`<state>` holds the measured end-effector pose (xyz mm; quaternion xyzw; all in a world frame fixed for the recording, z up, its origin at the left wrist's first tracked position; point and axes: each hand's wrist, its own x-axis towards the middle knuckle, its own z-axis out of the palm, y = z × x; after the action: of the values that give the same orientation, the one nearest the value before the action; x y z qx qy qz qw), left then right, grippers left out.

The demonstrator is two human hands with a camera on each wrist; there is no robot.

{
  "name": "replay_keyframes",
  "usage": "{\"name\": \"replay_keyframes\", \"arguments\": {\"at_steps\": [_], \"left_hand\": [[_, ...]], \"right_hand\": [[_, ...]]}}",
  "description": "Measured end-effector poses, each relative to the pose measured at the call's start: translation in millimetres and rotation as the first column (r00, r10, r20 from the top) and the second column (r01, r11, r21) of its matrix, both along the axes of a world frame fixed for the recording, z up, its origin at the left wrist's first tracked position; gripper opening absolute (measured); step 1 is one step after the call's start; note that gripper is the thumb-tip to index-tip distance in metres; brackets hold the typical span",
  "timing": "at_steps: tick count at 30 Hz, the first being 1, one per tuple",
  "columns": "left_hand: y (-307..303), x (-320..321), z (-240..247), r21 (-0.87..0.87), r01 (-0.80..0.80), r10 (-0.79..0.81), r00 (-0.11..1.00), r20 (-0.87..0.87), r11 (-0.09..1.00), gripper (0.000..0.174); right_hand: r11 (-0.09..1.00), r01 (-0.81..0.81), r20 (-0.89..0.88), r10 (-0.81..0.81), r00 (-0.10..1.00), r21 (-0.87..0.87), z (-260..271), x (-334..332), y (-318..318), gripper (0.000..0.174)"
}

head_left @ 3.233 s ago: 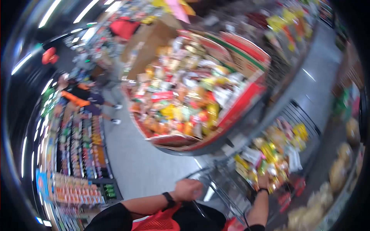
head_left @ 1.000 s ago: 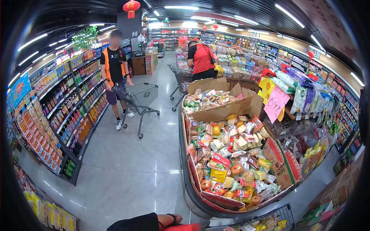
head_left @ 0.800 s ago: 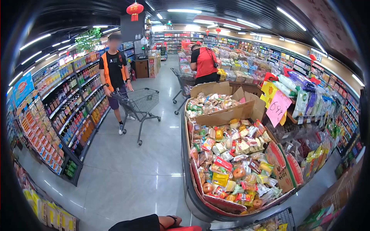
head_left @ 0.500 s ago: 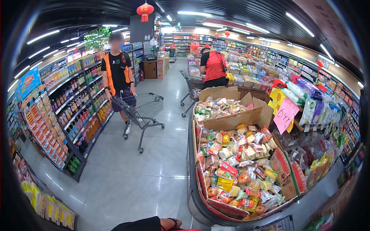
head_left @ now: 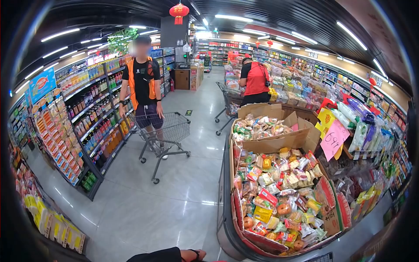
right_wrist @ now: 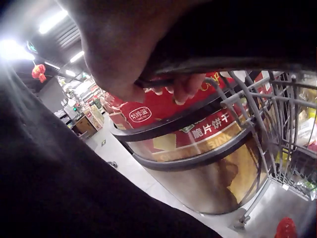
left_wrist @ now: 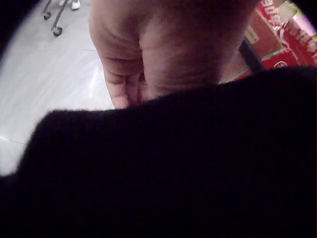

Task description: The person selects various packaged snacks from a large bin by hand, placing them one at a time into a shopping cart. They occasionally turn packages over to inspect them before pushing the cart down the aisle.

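Observation:
In the right wrist view my right hand (right_wrist: 124, 44) is curled over the dark handle bar (right_wrist: 161, 82) of a wire shopping cart (right_wrist: 277, 114), fingertips showing under the bar. My left hand (left_wrist: 168, 44) is in the left wrist view, fingers bent downward, their tips hidden behind a black shape; I cannot tell whether it holds anything. Only the left forearm with a dark wristband (head_left: 197, 253) shows at the head view's bottom edge. Ahead on the right stands a large bin (head_left: 227, 205) lined with cardboard and heaped with wrapped breads and snacks (head_left: 279, 201).
A person in an orange vest (head_left: 142, 83) stands in the aisle, hands at another wire cart (head_left: 163, 126). Farther back, a person in a red top (head_left: 256, 81) bends beside a third cart (head_left: 227, 105). Stocked shelves (head_left: 94, 118) line the left. A pink price sign (head_left: 334, 140) hangs right.
The view has swung from the cart up to the aisle and slid leftward, so the bin sits farther right. Earlier the right hand was among packets in the cart; now it grips the handle.

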<state>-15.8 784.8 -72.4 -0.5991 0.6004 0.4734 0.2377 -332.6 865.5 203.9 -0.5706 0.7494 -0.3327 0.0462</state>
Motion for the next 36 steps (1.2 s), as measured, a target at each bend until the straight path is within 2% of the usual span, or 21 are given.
{"name": "replay_keyframes", "arguments": {"at_steps": [3,9,21,29,36], "left_hand": [[5.9,20.7,5.8,-0.014,0.150,-0.149,0.989,0.021,0.989,0.041],[5.5,38.6,14.8,0.002,0.178,-0.178,0.983,0.049,0.984,0.041],[-9.9,20.9,29.2,-0.033,0.250,-0.249,0.968,0.034,0.968,0.042],[-1.1,22.4,39.6,-0.068,0.187,-0.187,0.982,0.009,0.980,0.043],[66.8,50.1,39.9,-0.066,0.005,-0.004,1.000,0.018,0.998,0.044]], "right_hand": [[1.000,-0.007,0.005,0.007,1.000,0.002,-0.7,2.8,-1.9,0.026],[1.000,-0.011,0.012,0.011,1.000,0.000,-1.6,6.8,-6.3,0.026],[1.000,-0.023,0.029,0.023,0.999,0.012,-1.0,11.6,-4.5,0.027],[0.997,-0.073,0.025,0.073,0.997,0.012,0.8,18.4,-4.5,0.027],[0.982,-0.186,0.027,0.187,0.982,-0.016,-0.9,28.5,0.5,0.027]]}}
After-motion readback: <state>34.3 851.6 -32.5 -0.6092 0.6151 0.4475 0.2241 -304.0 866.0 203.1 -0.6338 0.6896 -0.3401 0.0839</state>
